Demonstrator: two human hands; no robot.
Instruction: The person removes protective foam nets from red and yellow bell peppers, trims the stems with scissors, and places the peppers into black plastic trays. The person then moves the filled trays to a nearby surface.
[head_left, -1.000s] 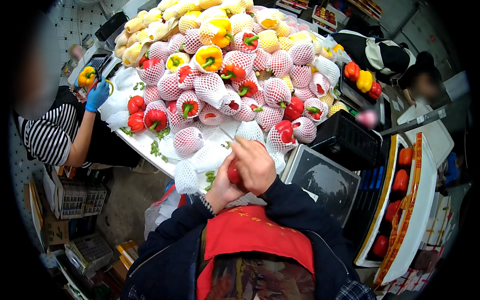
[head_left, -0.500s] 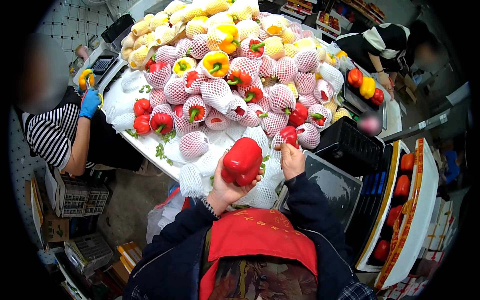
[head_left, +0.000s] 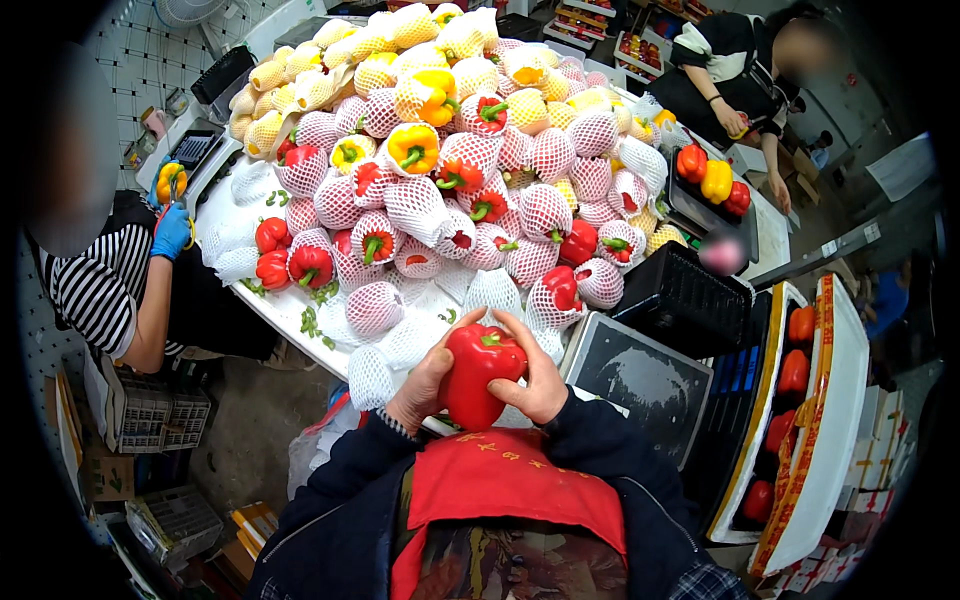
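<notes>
Head view, looking down over the person's chest and red apron (head_left: 500, 490). Left hand (head_left: 425, 385) and right hand (head_left: 540, 375) are both grasping one bare red bell pepper (head_left: 478, 375), cupping it from either side, stem end up, just above the near edge of the white tabletop (head_left: 290, 310). Fingers are wrapping around the fruit; neither hand is lying free.

Heaped peppers (head_left: 450, 170) are covering the tabletop beyond: most are sitting in white foam net sleeves, red ones in the middle, yellow ones toward the far edge. Three unwrapped red peppers (head_left: 290, 262) are lying together at the left side. Empty foam sleeves (head_left: 375, 375) are lying just beside the left hand.

A flat grey scale (head_left: 640, 380) is sitting right of the hands, a black crate (head_left: 690, 295) behind it. A long white tray (head_left: 790, 400) of red peppers is running along the right. A person in a striped top with a blue glove (head_left: 172, 232) is working at the left; another person (head_left: 735, 75) is bending over the far right corner.
</notes>
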